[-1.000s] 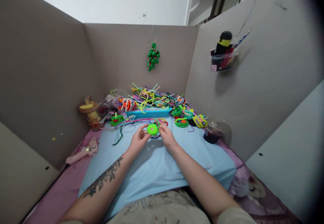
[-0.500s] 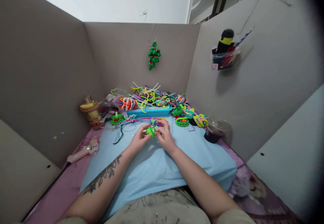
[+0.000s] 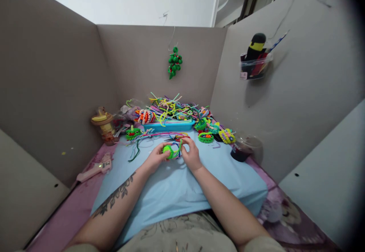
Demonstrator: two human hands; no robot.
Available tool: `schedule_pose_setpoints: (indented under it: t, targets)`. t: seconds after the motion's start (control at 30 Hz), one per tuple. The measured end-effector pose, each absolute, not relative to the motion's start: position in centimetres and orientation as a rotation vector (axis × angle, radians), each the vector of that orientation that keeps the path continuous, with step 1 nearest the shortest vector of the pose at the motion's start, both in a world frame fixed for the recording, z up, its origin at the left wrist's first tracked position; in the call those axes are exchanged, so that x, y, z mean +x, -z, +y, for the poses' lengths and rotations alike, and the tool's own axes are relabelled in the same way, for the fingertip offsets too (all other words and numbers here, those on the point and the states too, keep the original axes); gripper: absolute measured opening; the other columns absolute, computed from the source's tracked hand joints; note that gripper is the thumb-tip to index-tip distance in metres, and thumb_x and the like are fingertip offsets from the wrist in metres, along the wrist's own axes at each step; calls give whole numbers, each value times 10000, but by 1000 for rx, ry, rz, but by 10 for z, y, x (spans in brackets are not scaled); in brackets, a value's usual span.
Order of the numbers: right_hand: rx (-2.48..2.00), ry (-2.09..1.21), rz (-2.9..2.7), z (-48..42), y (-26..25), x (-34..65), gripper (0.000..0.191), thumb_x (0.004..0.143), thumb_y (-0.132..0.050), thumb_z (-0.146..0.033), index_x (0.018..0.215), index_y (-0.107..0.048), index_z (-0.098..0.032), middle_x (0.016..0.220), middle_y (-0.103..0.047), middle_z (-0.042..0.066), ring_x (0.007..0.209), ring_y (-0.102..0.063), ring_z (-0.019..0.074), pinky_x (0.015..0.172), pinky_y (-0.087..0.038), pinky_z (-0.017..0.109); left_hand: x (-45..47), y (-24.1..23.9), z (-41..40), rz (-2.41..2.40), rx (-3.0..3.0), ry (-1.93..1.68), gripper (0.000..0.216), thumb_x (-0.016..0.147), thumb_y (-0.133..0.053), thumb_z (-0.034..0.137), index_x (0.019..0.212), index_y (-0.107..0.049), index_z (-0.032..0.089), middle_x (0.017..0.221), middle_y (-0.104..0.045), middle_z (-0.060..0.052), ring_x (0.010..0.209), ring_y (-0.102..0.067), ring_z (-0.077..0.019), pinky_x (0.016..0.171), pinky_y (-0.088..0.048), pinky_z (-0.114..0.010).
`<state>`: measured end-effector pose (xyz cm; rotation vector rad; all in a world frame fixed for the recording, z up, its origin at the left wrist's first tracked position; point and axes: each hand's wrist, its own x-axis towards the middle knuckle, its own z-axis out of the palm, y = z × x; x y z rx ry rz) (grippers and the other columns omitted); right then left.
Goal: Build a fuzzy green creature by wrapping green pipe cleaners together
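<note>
My left hand [image 3: 155,157] pinches a small bright green pipe-cleaner coil [image 3: 168,151] above the light blue cloth [image 3: 176,183]. My right hand [image 3: 191,154] is closed on the loose green end of the same pipe cleaner [image 3: 179,148], which curves up from the coil. Both hands hover close together at the middle of the cloth. Loose pipe cleaners [image 3: 148,135] lie just beyond the hands.
A blue tray [image 3: 169,126] heaped with colourful pipe cleaners stands at the back. Finished pipe-cleaner rings [image 3: 205,137] lie to the right, by a dark cup [image 3: 241,150]. A pink glue gun [image 3: 94,169] lies left. Grey cardboard walls [image 3: 57,92] enclose the space; a green ornament [image 3: 173,62] hangs there.
The green coil has turned from flat-on to edge-on between my fingers, and a loose green end now arcs up into my right hand. The hands shifted slightly right.
</note>
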<state>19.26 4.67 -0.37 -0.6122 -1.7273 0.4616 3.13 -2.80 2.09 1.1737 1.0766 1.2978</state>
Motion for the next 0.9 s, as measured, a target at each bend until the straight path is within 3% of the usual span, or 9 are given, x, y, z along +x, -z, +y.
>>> schedule_pose_setpoints:
  t: [0.2,0.37,0.73,0.9]
  targets:
    - [-550,-407,-1789,45,-1,194,150,820,-509,-203,875,-638,-255,867,-657,45,878,-587,209,893,-429,425,29,-19,-27,1103,1141,-1283,518,660,-723,400,1103,-557,188,889,-591,-45,716,-568,-154,571,-461,-240]
    - [-428,-460,-1898,41,-6,191,170,815,-519,-178,837,-667,-259,838,-660,34,860,-577,193,849,-448,391,28,-17,-26,1082,1164,-1287,520,666,-724,392,1111,-548,188,882,-591,-44,725,-567,-153,576,-457,-235]
    - [-488,-521,-2089,41,-5,190,159,708,-570,-160,818,-652,-238,1220,-505,59,1189,-373,255,1014,-302,460,28,-23,-27,1056,1150,-1345,495,657,-728,382,1085,-565,196,839,-579,-24,711,-557,-147,592,-435,-235]
    - [-475,-520,-2115,42,-3,188,143,686,-580,-159,807,-627,-218,1263,-479,69,1234,-331,260,1043,-279,456,29,-23,-27,988,1087,-1361,457,659,-732,343,1063,-580,193,833,-550,-18,674,-527,-123,575,-427,-229]
